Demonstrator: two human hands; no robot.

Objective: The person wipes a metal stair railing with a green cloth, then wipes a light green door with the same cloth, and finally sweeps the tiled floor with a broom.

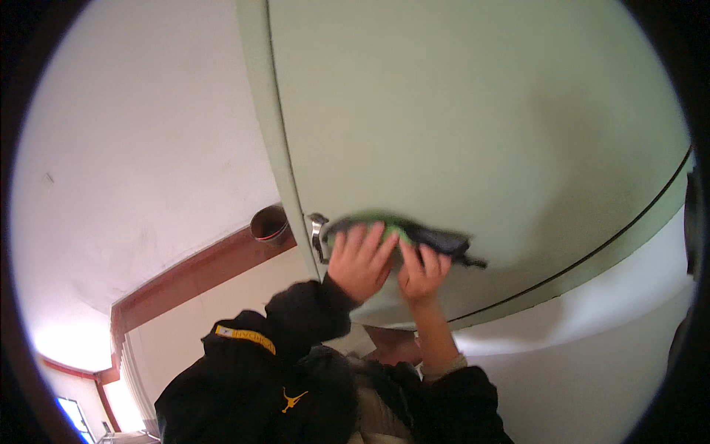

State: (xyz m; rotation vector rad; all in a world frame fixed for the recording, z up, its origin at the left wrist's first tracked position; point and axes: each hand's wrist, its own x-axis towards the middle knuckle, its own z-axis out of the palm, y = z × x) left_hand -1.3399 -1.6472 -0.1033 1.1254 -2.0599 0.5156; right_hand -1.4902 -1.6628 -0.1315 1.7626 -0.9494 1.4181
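Note:
A blurred green and black object (pixel 438 238), soft-looking and possibly a cloth, lies against the pale green door (pixel 444 139). My left hand (pixel 360 258) is on its left part with the fingers spread over it. Beside it, my right hand (pixel 424 272) has its fingers on the object's middle and right part. A thin dark end sticks out to the right of my right hand. The metal door handle (pixel 317 236) is just left of the object, close to my left hand. My palms are hidden from view.
A dark bin (pixel 269 223) stands beyond the door frame (pixel 266 111), by the reddish-brown baseboard (pixel 205 266) of a white wall (pixel 150 139). A pale wall (pixel 582 383) curves along the lower right. A bright window (pixel 75 419) shows at the lower left.

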